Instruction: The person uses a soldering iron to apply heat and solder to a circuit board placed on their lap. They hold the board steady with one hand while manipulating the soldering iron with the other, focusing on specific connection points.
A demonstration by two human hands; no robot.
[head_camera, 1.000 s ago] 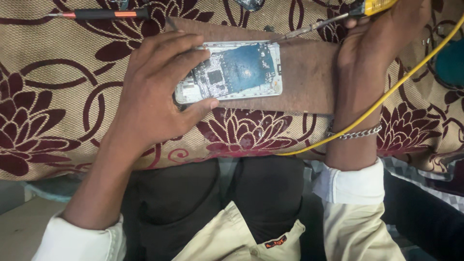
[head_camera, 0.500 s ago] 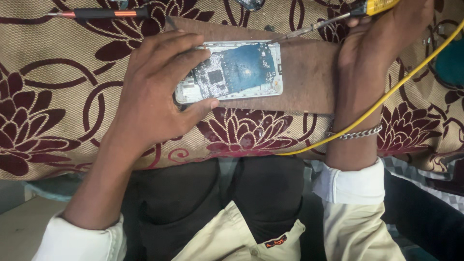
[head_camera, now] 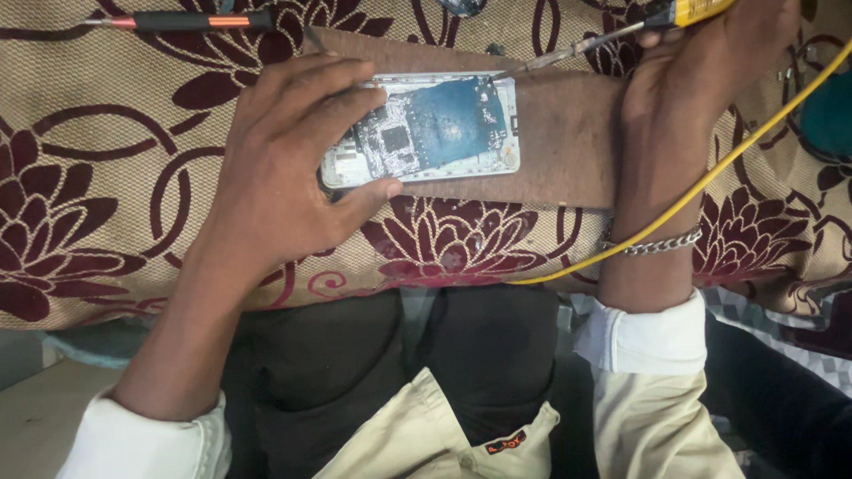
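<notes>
An opened phone (head_camera: 439, 133) with its circuit board showing lies on a brown wooden board (head_camera: 568, 151). My left hand (head_camera: 284, 168) grips the phone's left end, thumb at its lower edge, fingers over the top. My right hand (head_camera: 710, 71) holds a soldering iron (head_camera: 621, 34) with a yellow handle. Its metal tip reaches down to the phone's upper right edge. A yellow cable (head_camera: 710, 177) runs from the iron across my right wrist, which wears a chain bracelet (head_camera: 652, 244).
The board rests on a beige cloth with maroon flowers (head_camera: 106, 204). A screwdriver with a black and orange handle (head_camera: 191, 19) lies at the top left. My knees in dark trousers (head_camera: 399, 372) are below the cloth's edge.
</notes>
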